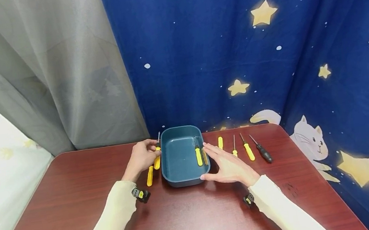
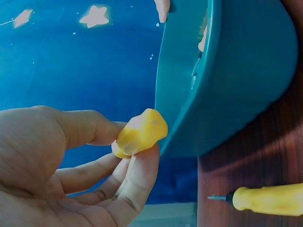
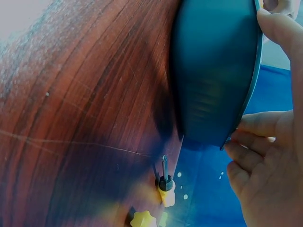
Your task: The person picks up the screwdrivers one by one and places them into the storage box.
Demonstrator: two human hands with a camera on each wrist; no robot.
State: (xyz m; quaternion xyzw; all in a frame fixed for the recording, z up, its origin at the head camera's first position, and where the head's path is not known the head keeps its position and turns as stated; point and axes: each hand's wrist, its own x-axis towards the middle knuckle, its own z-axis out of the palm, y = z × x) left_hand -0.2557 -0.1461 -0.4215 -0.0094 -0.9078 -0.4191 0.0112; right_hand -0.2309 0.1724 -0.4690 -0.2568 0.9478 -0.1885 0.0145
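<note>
While the left hand (image 1: 143,156) pinches a screwdriver (image 1: 157,162) between its fingers, head view's lower centre, the right hand (image 1: 227,166), fingers outstretched, touches a box (image 1: 179,158).

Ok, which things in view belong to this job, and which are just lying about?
Likely the job's:
blue bin
pinched screwdriver in left hand
screwdriver inside bin

Lying about, perhaps wanted later:
yellow-handled screwdriver left of bin
three yellow-handled tools and black-handled screwdriver to its right
</note>
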